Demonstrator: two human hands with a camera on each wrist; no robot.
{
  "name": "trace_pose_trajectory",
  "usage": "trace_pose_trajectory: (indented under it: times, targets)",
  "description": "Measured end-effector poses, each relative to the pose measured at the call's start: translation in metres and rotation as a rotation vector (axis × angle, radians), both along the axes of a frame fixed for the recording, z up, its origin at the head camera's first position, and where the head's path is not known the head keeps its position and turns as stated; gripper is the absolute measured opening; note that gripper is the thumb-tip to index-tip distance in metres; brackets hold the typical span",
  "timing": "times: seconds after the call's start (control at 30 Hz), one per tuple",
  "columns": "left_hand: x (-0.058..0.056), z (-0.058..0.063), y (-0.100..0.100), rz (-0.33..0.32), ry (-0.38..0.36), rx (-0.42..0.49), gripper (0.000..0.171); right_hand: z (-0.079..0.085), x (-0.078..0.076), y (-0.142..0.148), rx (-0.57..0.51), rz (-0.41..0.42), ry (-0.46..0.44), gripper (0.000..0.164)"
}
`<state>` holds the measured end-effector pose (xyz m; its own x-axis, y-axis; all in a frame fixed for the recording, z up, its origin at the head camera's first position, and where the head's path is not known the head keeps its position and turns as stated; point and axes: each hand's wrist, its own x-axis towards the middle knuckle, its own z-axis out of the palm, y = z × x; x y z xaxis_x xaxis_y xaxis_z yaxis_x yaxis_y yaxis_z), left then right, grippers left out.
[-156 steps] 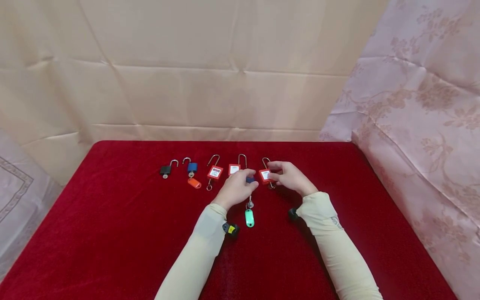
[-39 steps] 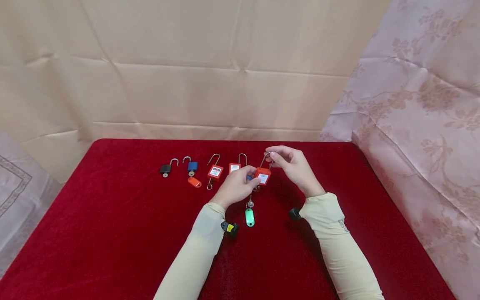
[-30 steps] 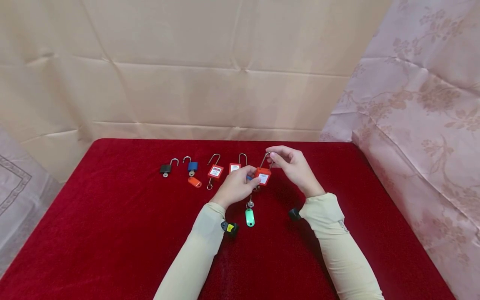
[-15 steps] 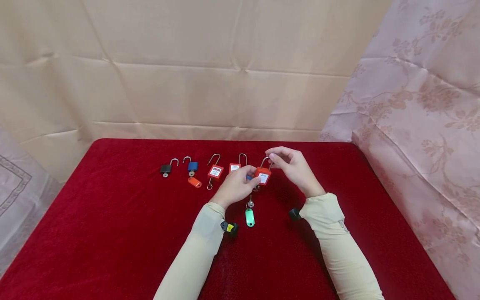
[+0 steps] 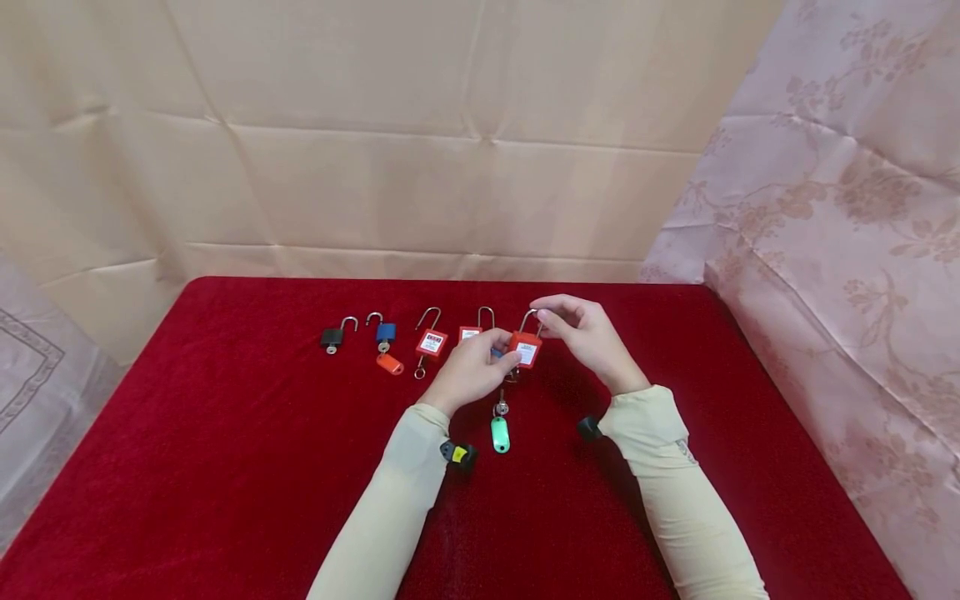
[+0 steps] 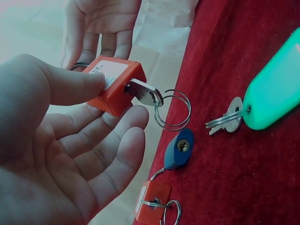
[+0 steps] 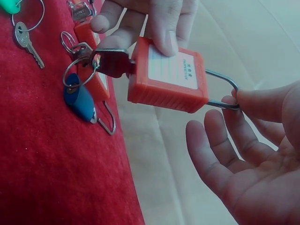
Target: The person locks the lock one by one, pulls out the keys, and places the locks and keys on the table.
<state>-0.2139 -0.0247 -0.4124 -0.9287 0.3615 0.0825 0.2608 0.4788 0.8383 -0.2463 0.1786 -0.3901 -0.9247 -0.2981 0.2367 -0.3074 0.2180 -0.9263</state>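
Observation:
My left hand (image 5: 474, 367) pinches the body of a red padlock (image 5: 525, 350) between thumb and fingers, raised over the table. A key (image 6: 145, 92) with a wire ring sticks out of the lock's bottom. My right hand (image 7: 253, 154) pinches the top of the metal shackle (image 7: 222, 77) between thumb and finger. Both shackle legs meet the lock body in the right wrist view. Beneath the left hand lies a blue padlock (image 6: 179, 149) with a bare keyhole, mostly hidden in the head view. Near it is a loose key (image 6: 232, 117) on a green tag (image 5: 500, 434).
A row of padlocks with their shackles up lies to the left on the red tablecloth (image 5: 247, 467): a black one (image 5: 332, 337), a blue one (image 5: 386, 332) with an orange tag (image 5: 390, 363), and a red one (image 5: 431, 342). Another red padlock (image 5: 469, 332) is partly covered by the left hand.
Since the first frame the red padlock has been lifted into the left hand, and the right hand has moved from its body to its shackle. Lately the shackle has shifted lower toward the body.

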Motion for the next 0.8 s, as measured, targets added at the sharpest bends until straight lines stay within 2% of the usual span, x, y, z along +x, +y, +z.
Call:
trace_pose_trajectory:
  times: [0.23, 0.47, 0.67, 0.8]
  targets:
    - [0.002, 0.004, 0.001, 0.014, 0.008, 0.014, 0.032, -0.002, 0.0, -0.002, -0.013, -0.019, -0.004, 0.031]
    - [0.002, 0.006, 0.001, 0.023, -0.006, 0.023, 0.034, -0.005, -0.001, -0.004, -0.035, 0.003, -0.006, 0.032]
    - [0.002, 0.009, 0.0, 0.027, -0.039, 0.104, 0.035, -0.002, -0.001, -0.004, -0.043, 0.031, -0.017, 0.039]
    - [0.002, 0.013, -0.003, 0.065, -0.032, 0.148, 0.036, 0.0, 0.0, -0.002, -0.028, 0.035, -0.038, 0.044]
